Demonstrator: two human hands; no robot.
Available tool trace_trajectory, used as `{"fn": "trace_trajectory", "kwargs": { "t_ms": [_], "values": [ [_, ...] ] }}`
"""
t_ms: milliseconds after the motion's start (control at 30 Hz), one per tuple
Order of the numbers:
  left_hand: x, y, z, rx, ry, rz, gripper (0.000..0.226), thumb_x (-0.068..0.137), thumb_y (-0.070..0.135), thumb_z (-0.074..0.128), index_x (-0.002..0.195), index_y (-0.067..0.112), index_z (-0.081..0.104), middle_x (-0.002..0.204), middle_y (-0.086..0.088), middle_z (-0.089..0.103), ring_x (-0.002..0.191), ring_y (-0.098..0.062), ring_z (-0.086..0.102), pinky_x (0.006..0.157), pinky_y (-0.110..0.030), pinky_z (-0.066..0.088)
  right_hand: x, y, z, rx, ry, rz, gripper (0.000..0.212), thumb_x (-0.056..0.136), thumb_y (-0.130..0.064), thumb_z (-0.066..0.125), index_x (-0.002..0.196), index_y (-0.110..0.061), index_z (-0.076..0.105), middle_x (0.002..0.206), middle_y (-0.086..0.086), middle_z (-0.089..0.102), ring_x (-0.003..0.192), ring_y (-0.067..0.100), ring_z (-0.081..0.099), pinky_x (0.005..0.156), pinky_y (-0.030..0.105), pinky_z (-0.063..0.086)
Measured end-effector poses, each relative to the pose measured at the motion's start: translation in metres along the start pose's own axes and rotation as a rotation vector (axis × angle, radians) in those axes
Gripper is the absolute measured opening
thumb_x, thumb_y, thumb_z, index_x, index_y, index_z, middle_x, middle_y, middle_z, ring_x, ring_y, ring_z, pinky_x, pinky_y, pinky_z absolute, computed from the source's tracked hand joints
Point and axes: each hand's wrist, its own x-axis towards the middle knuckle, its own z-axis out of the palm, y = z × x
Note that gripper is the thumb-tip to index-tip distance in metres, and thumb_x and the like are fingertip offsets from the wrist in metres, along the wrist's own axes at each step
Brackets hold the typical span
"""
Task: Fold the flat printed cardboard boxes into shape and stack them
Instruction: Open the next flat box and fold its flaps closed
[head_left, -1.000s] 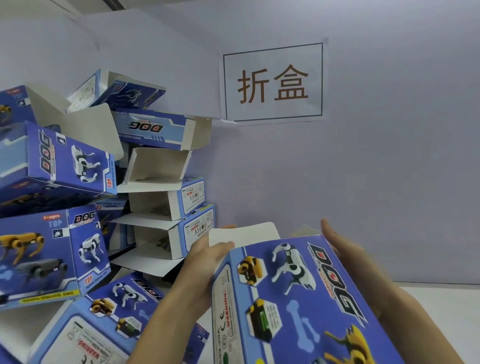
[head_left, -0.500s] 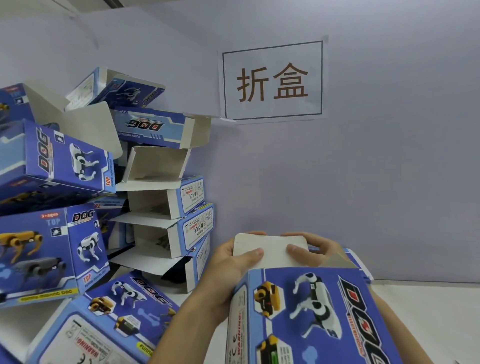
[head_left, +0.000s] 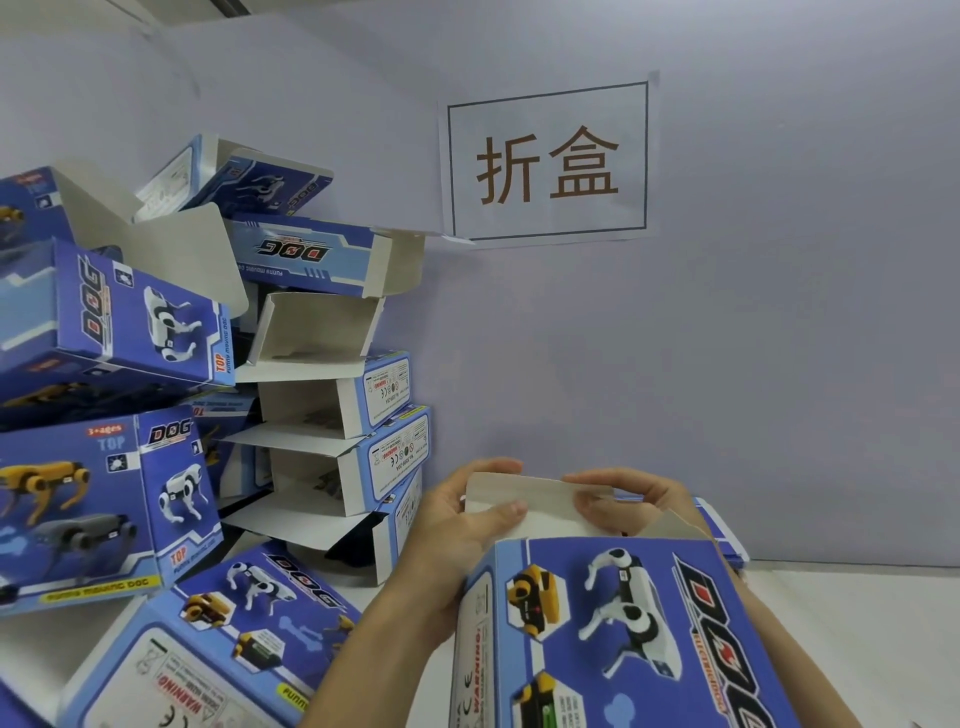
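A blue printed cardboard box (head_left: 613, 634) with robot dogs and "DOG" lettering is held up at lower right, opened into shape. Its white end flap (head_left: 540, 506) stands at the far end. My left hand (head_left: 457, 525) grips the left side of the flap, thumb on its near face. My right hand (head_left: 623, 501) pinches the flap's right part, fingers curled over its top edge. To the left a pile of folded blue boxes (head_left: 130, 332) leans against the wall.
Several boxes with open white flaps (head_left: 322, 405) are stacked beside the wall. One folded box (head_left: 208, 639) lies on the white table (head_left: 857, 623) at lower left. A paper sign (head_left: 548, 161) hangs on the lilac wall.
The box has tipped toward me and sunk lower in view. My right hand came from the box's right side onto the white end flap, which both hands now hold and bend.
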Motion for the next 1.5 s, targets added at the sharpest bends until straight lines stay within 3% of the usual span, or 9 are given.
{"fn": "trace_trajectory", "kwargs": {
  "t_ms": [333, 533, 667, 767, 900, 1167, 1267, 1367, 1500],
  "values": [
    [-0.004, 0.004, 0.004, 0.130, 0.079, 0.076, 0.013, 0.089, 0.015, 0.071, 0.079, 0.023, 0.070, 0.084, -0.003, 0.075, 0.077, -0.027, 0.076, 0.054, -0.031, 0.057, 0.001, 0.004, -0.002, -0.077, -0.018, 0.006, 0.014, 0.084, -0.008, 0.070, 0.092, -0.015, 0.079, 0.072, 0.017, 0.073, 0.054, 0.020, 0.068, 0.047, 0.023, 0.053],
    [-0.001, 0.007, -0.004, 0.050, 0.186, 0.088, 0.017, 0.091, 0.005, 0.069, 0.097, 0.022, 0.069, 0.095, -0.011, 0.073, 0.073, -0.027, 0.075, 0.052, -0.031, 0.057, 0.006, -0.007, -0.006, -0.145, -0.103, 0.177, 0.029, 0.099, -0.029, 0.051, 0.126, -0.022, 0.061, 0.114, 0.025, 0.070, 0.084, 0.041, 0.067, 0.070, 0.042, 0.056],
    [0.004, 0.009, -0.019, -0.018, 0.345, 0.107, 0.022, 0.091, 0.003, 0.065, 0.100, 0.024, 0.068, 0.082, -0.008, 0.075, 0.063, -0.026, 0.074, 0.047, -0.030, 0.055, -0.006, -0.024, -0.005, 0.198, -0.291, 0.407, 0.065, 0.074, -0.058, 0.061, 0.111, -0.006, 0.076, 0.118, 0.023, 0.069, 0.097, 0.035, 0.073, 0.071, 0.041, 0.061],
    [0.007, 0.010, -0.024, -0.071, 0.436, 0.155, 0.022, 0.091, 0.006, 0.067, 0.096, 0.027, 0.067, 0.090, -0.011, 0.074, 0.063, -0.026, 0.073, 0.047, -0.031, 0.054, -0.013, -0.026, -0.011, -0.064, -0.328, 0.333, 0.104, 0.052, -0.074, 0.080, 0.124, 0.000, 0.068, 0.124, 0.026, 0.065, 0.082, 0.010, 0.075, 0.083, 0.037, 0.056],
    [0.009, 0.012, -0.022, -0.161, 0.469, 0.188, 0.016, 0.094, 0.016, 0.066, 0.103, 0.029, 0.063, 0.096, -0.008, 0.074, 0.069, -0.021, 0.072, 0.053, -0.033, 0.056, -0.019, -0.026, -0.018, 0.129, -0.395, 0.212, 0.038, 0.074, -0.041, 0.084, 0.107, -0.026, 0.076, 0.107, 0.017, 0.075, 0.089, 0.034, 0.075, 0.069, 0.036, 0.061],
    [0.007, 0.016, -0.002, 0.004, 0.306, 0.277, 0.014, 0.098, 0.026, 0.059, 0.108, 0.033, 0.064, 0.116, 0.003, 0.065, 0.104, -0.019, 0.065, 0.077, -0.033, 0.052, -0.011, -0.023, -0.013, -0.043, 0.204, -0.309, 0.064, 0.070, -0.046, 0.074, 0.130, -0.041, 0.053, 0.110, -0.011, 0.074, 0.094, 0.011, 0.074, 0.067, 0.026, 0.061],
    [0.001, 0.013, 0.007, 0.083, 0.193, 0.326, 0.027, 0.092, 0.043, 0.060, 0.118, 0.048, 0.056, 0.132, 0.009, 0.056, 0.123, -0.011, 0.056, 0.099, -0.035, 0.048, -0.011, -0.016, -0.009, -0.202, 0.096, -0.297, 0.065, 0.070, -0.042, 0.078, 0.127, -0.060, 0.051, 0.128, -0.016, 0.065, 0.117, 0.006, 0.063, 0.078, 0.028, 0.061],
    [-0.005, 0.016, 0.015, 0.121, 0.055, 0.338, 0.043, 0.079, 0.056, 0.056, 0.121, 0.058, 0.047, 0.132, 0.025, 0.049, 0.113, 0.011, 0.057, 0.084, -0.015, 0.053, -0.011, -0.008, -0.001, -0.148, -0.089, -0.243, 0.070, 0.072, -0.032, 0.084, 0.129, -0.057, 0.052, 0.132, -0.001, 0.065, 0.118, 0.027, 0.065, 0.082, 0.042, 0.061],
    [-0.004, 0.011, 0.018, 0.259, 0.152, 0.408, 0.046, 0.077, 0.059, 0.058, 0.122, 0.054, 0.050, 0.138, 0.021, 0.051, 0.133, -0.011, 0.048, 0.109, -0.040, 0.044, -0.009, -0.004, 0.004, -0.073, -0.147, -0.254, 0.074, 0.075, -0.028, 0.085, 0.134, -0.053, 0.048, 0.122, 0.001, 0.071, 0.099, 0.030, 0.073, 0.072, 0.039, 0.062]
  ]
}}
